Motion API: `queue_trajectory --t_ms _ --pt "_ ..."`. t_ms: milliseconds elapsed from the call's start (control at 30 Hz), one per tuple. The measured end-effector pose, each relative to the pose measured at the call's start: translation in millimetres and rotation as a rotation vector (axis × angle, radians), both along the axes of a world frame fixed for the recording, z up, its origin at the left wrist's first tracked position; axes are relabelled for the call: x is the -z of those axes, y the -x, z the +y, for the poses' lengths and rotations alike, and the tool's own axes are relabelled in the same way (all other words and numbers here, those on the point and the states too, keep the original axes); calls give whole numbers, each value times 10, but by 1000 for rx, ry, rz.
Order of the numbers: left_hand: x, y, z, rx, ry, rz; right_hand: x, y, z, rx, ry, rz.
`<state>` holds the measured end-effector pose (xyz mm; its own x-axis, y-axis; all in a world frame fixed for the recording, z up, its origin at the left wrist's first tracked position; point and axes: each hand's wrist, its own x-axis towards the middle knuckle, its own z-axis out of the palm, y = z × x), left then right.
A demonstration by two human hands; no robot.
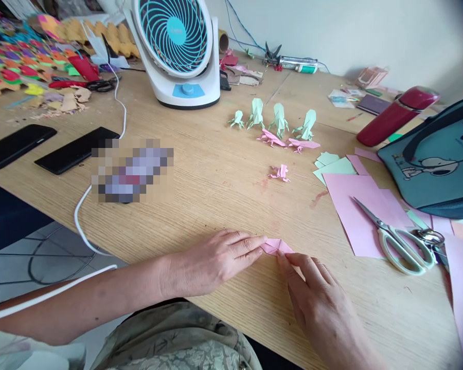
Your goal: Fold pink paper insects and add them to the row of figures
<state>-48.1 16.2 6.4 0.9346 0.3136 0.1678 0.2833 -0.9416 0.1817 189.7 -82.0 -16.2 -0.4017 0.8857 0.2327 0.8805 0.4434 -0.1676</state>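
A small piece of folded pink paper [277,246] lies on the table near its front edge, with creases across it. My left hand [224,259] rests flat with its fingers stretched out, the fingertips on the paper's left end. At the right end, my right hand [319,298] grips the paper between thumb and forefinger, its other fingers curled. Beyond both hands stands a small pink origami figure [280,173]. Farther back are two more pink figures [270,137] and a row of several pale green origami figures [280,118].
Scissors [403,244] lie on pink paper sheets [347,205] at right, beside a teal bag [440,159] and a red flask [397,115]. A fan [177,51] stands at the back. Two black phones [77,150] and a white cable [79,210] are at left.
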Motion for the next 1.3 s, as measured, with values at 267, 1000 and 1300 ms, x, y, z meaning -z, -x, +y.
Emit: queue_trajectory --t_ms 267,1000,1300 --pt "10 -134 0 22 -106 61 -27 35 33 -17 -52 -34" --pt "-5 -66 -25 -70 -179 36 -15 115 79 -14 -164 -106" --pt "-116 -387 88 -220 105 -58 19 35 69 24 -67 184"
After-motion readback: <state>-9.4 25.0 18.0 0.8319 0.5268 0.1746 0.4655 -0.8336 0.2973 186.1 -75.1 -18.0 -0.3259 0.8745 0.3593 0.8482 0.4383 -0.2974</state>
